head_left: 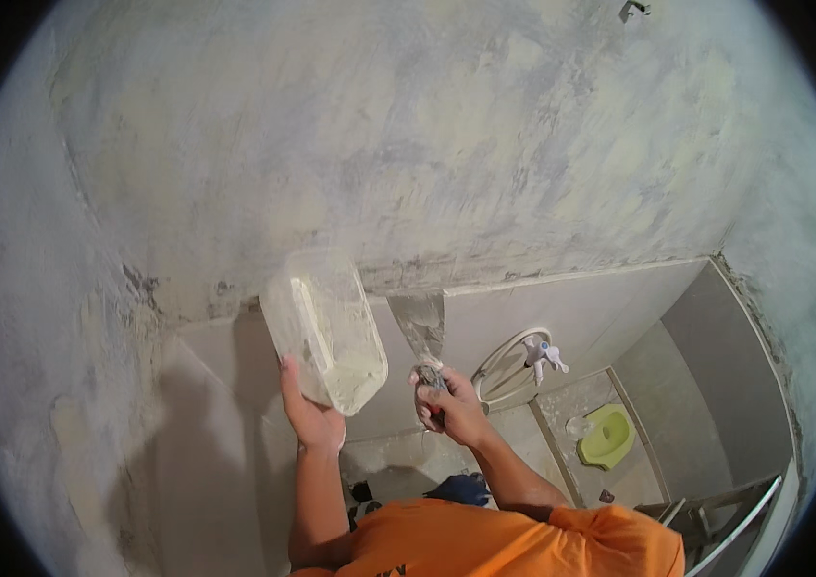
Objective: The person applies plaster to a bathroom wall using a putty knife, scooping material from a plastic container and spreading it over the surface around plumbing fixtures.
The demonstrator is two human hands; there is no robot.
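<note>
My left hand (314, 415) is closed around the lower end of a translucent plastic tub (350, 322), which is tilted so its inside shows. Pale paste is smeared over the tub's walls and bottom. To the right of it, my right hand (454, 404) grips the handle of a putty knife (420, 322), with white residue on the fingers. The knife's wide metal blade points up toward the patchy, plaster-coated wall (408, 144). A small gap separates blade and tub. Whether the blade touches the wall I cannot tell.
Pale panels (600, 303) line the lower wall, their top edge running below the plaster. A white tap (544, 354) with a looped hose (494, 370) sticks out there. Below right is a yellow-green squat toilet (607, 438); a metal-railed frame (730, 529) stands nearer me.
</note>
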